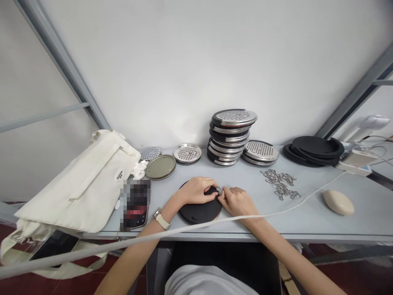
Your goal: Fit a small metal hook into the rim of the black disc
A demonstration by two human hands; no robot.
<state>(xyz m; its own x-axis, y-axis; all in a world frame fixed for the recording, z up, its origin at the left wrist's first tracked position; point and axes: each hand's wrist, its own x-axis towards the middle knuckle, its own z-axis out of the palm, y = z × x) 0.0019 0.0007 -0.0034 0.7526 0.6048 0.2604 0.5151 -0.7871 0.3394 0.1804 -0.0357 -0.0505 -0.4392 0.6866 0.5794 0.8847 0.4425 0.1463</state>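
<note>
A black round disc (199, 213) lies on the desk in front of me, with a thin shiny or golden edge at its lower right. Over its top sits my left hand (196, 190), thumb and fingers closing in on the disc's right edge. My right hand (235, 200) is at that same edge, its fingers pinched around a small metal clip (219, 190) that shows as a thin glint between the two hands. Fingers hide most of this clip, so whether it is hooked through the disc I cannot tell. Similar metal clips (280, 183) lie in a loose pile to the right.
Behind the disc stands a tall stack of round metal graters (233, 137), with a lower stack (260, 151) beside it. Black discs (313, 151) are piled at right. A white cable (294, 208) crosses before me. A cream bag (82, 180) and a phone (135, 205) lie left.
</note>
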